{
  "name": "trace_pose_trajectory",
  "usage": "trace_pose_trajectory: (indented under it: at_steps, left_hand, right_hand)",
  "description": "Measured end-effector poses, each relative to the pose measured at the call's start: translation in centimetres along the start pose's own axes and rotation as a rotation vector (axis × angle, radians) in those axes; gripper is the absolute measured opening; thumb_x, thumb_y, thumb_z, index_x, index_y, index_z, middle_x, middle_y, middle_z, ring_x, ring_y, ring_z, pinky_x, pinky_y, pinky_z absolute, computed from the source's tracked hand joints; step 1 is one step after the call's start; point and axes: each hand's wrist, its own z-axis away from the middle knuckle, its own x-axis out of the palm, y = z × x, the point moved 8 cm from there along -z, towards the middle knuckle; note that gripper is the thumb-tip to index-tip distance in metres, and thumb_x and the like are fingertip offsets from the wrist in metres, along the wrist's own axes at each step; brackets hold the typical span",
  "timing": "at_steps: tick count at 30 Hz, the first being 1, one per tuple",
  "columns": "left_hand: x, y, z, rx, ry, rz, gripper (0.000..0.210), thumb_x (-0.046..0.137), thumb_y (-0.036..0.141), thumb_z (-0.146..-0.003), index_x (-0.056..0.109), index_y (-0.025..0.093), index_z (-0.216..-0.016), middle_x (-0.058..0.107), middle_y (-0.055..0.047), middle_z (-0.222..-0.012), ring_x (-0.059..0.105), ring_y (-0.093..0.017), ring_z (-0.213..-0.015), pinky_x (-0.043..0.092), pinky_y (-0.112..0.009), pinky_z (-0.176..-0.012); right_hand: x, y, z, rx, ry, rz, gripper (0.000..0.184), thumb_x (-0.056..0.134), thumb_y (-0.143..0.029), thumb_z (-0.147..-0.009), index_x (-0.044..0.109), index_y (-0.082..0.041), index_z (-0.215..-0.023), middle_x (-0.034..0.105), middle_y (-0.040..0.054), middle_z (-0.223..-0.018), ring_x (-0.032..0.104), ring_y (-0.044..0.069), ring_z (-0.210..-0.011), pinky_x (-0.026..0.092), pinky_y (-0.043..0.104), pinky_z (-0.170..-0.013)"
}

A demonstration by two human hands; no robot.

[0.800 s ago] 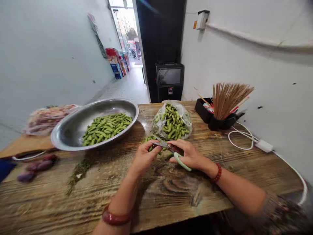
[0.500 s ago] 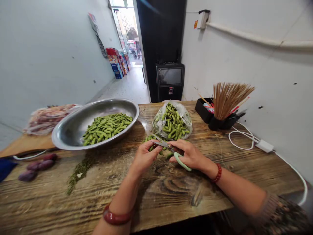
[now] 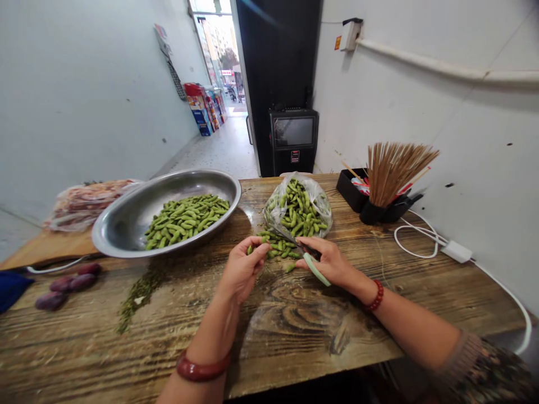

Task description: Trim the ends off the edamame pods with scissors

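My left hand [image 3: 241, 268] pinches a green edamame pod [image 3: 250, 249] between thumb and fingers. My right hand [image 3: 330, 261] is closed around a pair of scissors [image 3: 315, 269] with pale green handles, the blades pointing up and left. Loose edamame pods [image 3: 280, 246] lie on the table between and beyond my hands. Just behind them sits a clear plastic bag [image 3: 273, 206] full of more pods. To the left stands a wide steel basin [image 3: 122, 224], its bottom partly covered with pods.
A heap of green trimmings [image 3: 137, 297] lies below the basin, with several purple-red oval items [image 3: 69, 285] farther left. Bagged meat [image 3: 88, 205] rests at the far left. Skewer sticks [image 3: 389, 174] in a black holder and a white cable [image 3: 457, 251] occupy the right side.
My left hand has drawn left and down, away from the scissors, with a pod in its fingers. The scissors have moved slightly right with my right hand.
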Motion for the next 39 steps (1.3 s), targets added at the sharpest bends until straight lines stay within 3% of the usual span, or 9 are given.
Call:
trace_pose_trajectory:
  at_steps: [4,10,25,39]
  left_hand:
    - [-0.2,0.4,-0.2,0.014,-0.003,0.197,0.029,0.081,0.023,-0.058,0.061,0.013,-0.078,0.049,0.006,-0.063,0.034,-0.002,-0.046,0.022,-0.013,-0.037]
    - [0.1,0.2,-0.3,-0.007,-0.053,0.311,0.027,0.08,0.021,-0.062,0.059,0.015,-0.078,0.044,0.006,-0.058,0.036,-0.003,-0.047,0.024,-0.012,-0.036]
    - [1.3,-0.6,0.0,-0.077,-0.15,0.298,0.025,0.076,0.02,-0.066,0.055,0.016,-0.08,0.045,0.008,-0.049,0.03,-0.002,-0.039,0.019,-0.011,-0.035]
    - [1.9,-0.8,0.4,-0.097,-0.209,0.289,0.027,0.076,0.024,-0.068,0.052,0.016,-0.077,0.043,0.008,-0.045,0.03,-0.002,-0.037,0.016,-0.012,-0.037]
  right_hand:
    - [0.1,0.0,-0.1,0.017,-0.034,0.027,0.052,0.073,-0.037,-0.074,0.058,-0.018,-0.12,0.06,0.0049,-0.088,0.056,0.015,-0.072,0.048,0.028,-0.066]
    - [0.5,-1.1,0.2,-0.021,-0.099,0.051,0.056,0.074,-0.036,-0.074,0.054,-0.021,-0.125,0.059,0.0048,-0.093,0.056,0.016,-0.079,0.048,0.029,-0.072]
    - [0.3,-2.4,0.3,-0.115,-0.103,0.19,0.06,0.071,-0.04,-0.077,0.049,-0.02,-0.129,0.06,0.0086,-0.098,0.056,0.02,-0.086,0.048,0.033,-0.077]
    - [-0.1,-2.3,0.3,-0.118,-0.066,0.174,0.055,0.07,-0.04,-0.078,0.052,-0.021,-0.127,0.057,0.0057,-0.089,0.054,0.018,-0.078,0.048,0.031,-0.072]
